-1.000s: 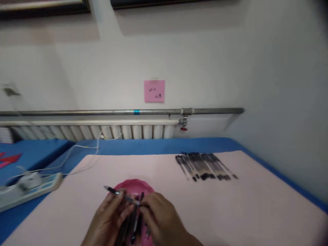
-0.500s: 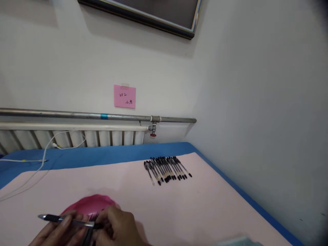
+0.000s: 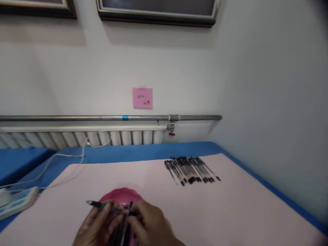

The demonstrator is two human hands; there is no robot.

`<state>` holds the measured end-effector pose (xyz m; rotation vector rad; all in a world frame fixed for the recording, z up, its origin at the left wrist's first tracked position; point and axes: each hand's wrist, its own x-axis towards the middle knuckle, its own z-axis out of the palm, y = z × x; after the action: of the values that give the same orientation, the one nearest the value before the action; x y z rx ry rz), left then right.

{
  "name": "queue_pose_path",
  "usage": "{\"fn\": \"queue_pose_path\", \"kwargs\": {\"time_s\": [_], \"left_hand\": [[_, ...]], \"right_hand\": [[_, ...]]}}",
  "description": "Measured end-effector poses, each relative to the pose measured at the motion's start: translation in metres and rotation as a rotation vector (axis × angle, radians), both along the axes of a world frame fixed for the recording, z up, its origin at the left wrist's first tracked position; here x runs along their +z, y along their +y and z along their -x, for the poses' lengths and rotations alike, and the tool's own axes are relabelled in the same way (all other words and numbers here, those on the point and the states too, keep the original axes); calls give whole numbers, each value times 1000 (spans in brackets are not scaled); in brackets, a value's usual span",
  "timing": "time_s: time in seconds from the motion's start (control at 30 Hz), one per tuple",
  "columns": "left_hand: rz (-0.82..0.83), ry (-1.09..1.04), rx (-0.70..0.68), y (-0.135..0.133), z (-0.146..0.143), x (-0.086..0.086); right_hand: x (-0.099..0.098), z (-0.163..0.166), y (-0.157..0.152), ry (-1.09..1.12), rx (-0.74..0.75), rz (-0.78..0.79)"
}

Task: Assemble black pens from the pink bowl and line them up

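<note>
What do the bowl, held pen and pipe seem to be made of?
Bowl: probably smooth plastic, from its even pink colour and thin rim.
Pen: likely plastic, black beside a paler stretch, though blur leaves it open.
Pipe: metal, dull grey with a streaky sheen.

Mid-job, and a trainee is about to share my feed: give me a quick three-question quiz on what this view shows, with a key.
1. Multiple choice: where does the row of pens lie relative to the pink bowl, as seen in this view?
A) inside it
B) to its left
C) to its right and farther back

2. True or false: the left grip and the right grip are both on the same held pen.

3. Fill in the gap: the pale, pointed end of the held pen is nearer the ____ grip.

Key:
1. C
2. True
3. left
</note>
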<state>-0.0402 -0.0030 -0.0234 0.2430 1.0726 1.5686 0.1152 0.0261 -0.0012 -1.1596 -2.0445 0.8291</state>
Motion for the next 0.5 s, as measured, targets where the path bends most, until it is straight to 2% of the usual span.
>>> {"fn": "queue_pose_path", "kwargs": {"time_s": [0.07,0.17,0.3,0.5], "left_hand": [[-25,-26,-28,1,-6,10],[-67,-12,50,2,-10,18],[-82,-12,51,3,-11,18],[-46,-16,-5,0,-7,15]], "right_hand": [[-6,0,3,21,43,-57],[-12,-1,7,31,137,-38],[-16,-2,9,33,153,-42],[-19,-1,10,-104,170,-252]]}}
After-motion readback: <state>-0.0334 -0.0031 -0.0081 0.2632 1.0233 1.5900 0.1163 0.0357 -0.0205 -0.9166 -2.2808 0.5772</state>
